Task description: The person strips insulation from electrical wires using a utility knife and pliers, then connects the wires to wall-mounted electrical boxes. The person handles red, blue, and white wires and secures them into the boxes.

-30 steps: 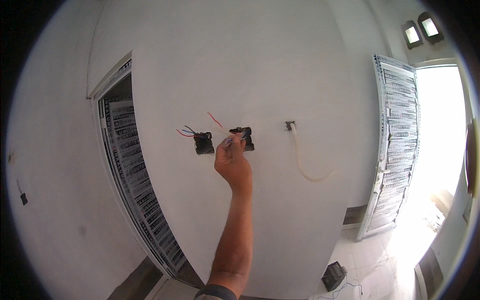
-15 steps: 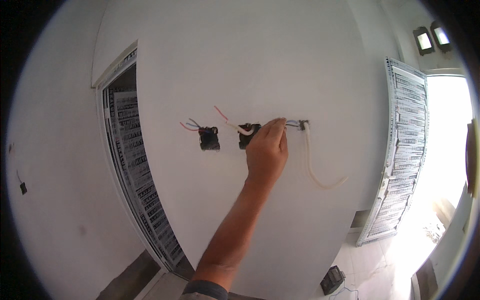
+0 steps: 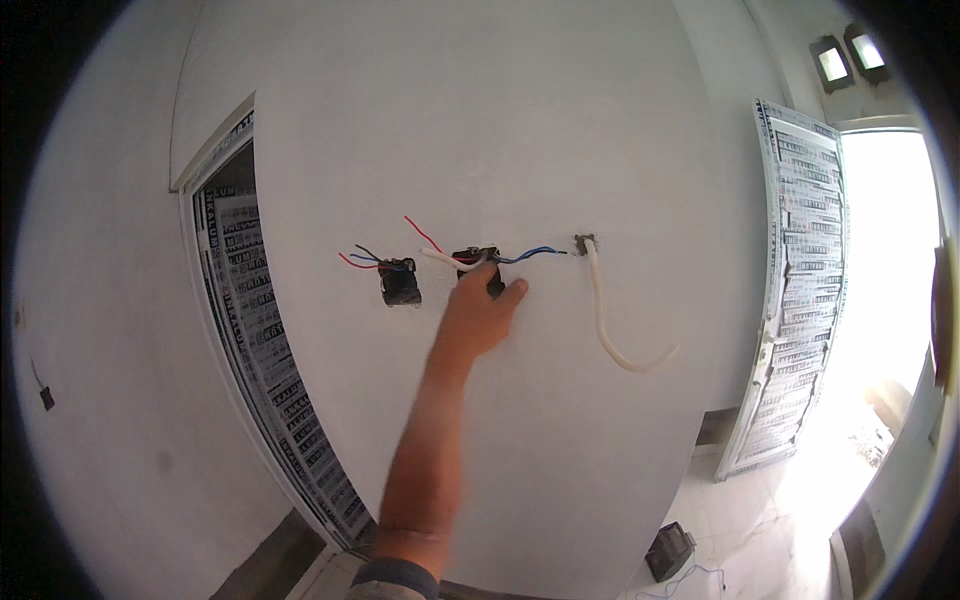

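My left hand reaches up to the middle wall box, a dark square recess in the white wall. Its thumb stands apart from the index finger, whose tip is at the box by the wires; the other fingers are mostly hidden. Blue and black wires run out of this box to the right, their ends free. Toward the left a short white tube and a red wire stick out. My right hand is out of view.
Left of it is another wall box with red, blue and dark wires. A small hole on the right has a long white tube hanging out. Doorway at left, wrapped open door at right, black box on the floor.
My left hand has moved left and slightly down, from the end of the blue and black wires back to the middle box. Its pinch has loosened. The view has shifted a little.
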Action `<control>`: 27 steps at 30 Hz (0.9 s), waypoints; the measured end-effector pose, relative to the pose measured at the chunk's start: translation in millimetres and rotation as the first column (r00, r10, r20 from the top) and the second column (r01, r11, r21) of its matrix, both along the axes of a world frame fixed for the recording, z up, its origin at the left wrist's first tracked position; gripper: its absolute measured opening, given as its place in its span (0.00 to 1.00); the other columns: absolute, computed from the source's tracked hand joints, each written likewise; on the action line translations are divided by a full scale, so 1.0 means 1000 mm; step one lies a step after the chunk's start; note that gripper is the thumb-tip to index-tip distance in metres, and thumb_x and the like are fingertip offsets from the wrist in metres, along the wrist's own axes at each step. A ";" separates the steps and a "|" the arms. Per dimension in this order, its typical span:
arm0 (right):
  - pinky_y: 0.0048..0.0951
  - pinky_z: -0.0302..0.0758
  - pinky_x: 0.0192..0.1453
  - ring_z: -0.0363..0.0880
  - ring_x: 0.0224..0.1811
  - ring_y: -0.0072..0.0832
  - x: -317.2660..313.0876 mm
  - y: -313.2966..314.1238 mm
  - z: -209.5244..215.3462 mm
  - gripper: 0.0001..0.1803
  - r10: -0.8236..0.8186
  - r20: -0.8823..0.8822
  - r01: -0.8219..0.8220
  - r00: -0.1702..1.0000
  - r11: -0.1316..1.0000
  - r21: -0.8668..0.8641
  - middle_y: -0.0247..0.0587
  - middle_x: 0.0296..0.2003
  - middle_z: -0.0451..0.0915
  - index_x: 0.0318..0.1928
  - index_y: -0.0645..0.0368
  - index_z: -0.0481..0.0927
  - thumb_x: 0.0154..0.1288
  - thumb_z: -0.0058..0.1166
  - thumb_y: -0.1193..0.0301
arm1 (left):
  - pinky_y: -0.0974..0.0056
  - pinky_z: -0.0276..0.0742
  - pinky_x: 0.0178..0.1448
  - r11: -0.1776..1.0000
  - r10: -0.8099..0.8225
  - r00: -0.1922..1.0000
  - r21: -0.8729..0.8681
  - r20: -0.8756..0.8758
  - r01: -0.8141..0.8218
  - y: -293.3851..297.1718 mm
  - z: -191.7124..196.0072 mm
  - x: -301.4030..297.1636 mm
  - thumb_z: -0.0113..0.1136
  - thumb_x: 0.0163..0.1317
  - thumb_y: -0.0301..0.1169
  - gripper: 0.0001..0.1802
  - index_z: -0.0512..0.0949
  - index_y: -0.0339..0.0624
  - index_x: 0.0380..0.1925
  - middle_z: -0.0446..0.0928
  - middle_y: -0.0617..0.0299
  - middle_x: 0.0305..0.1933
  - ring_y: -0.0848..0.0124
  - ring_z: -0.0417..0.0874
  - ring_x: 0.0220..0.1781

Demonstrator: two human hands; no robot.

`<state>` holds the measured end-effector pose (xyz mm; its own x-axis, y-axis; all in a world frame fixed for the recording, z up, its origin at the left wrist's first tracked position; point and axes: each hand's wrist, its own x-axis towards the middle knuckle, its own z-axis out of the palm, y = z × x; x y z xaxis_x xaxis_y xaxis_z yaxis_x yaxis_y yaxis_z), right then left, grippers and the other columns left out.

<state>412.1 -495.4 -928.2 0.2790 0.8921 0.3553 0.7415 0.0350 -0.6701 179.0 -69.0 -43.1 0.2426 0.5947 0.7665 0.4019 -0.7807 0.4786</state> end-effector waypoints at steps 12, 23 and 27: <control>0.39 0.75 0.27 0.76 0.22 0.30 -0.005 -0.010 -0.018 0.11 0.049 0.290 -0.033 0.956 0.998 -0.058 0.28 0.19 0.72 0.23 0.45 0.75 0.60 0.60 0.74 | 0.61 0.78 0.37 0.976 0.033 0.900 0.206 -0.435 0.064 0.005 0.013 -0.047 0.72 0.60 0.39 0.34 0.75 0.36 0.64 0.83 0.53 0.30 0.68 0.82 0.29; 0.39 0.77 0.30 0.77 0.23 0.33 -0.015 0.007 -0.009 0.06 -0.041 0.155 0.058 0.987 0.993 -0.106 0.31 0.21 0.75 0.27 0.47 0.78 0.58 0.60 0.74 | 0.56 0.83 0.45 0.883 0.425 0.636 0.448 -0.643 -0.138 -0.003 0.022 -0.056 0.68 0.62 0.55 0.35 0.80 0.40 0.60 0.84 0.50 0.35 0.61 0.87 0.38; 0.40 0.77 0.31 0.77 0.24 0.34 -0.023 0.006 -0.009 0.05 -0.059 0.135 0.076 0.989 0.989 -0.128 0.32 0.22 0.76 0.28 0.48 0.80 0.57 0.60 0.74 | 0.51 0.83 0.51 0.851 0.524 0.403 0.445 -0.750 -0.277 -0.027 0.042 -0.051 0.65 0.62 0.60 0.40 0.76 0.39 0.63 0.85 0.48 0.39 0.55 0.87 0.44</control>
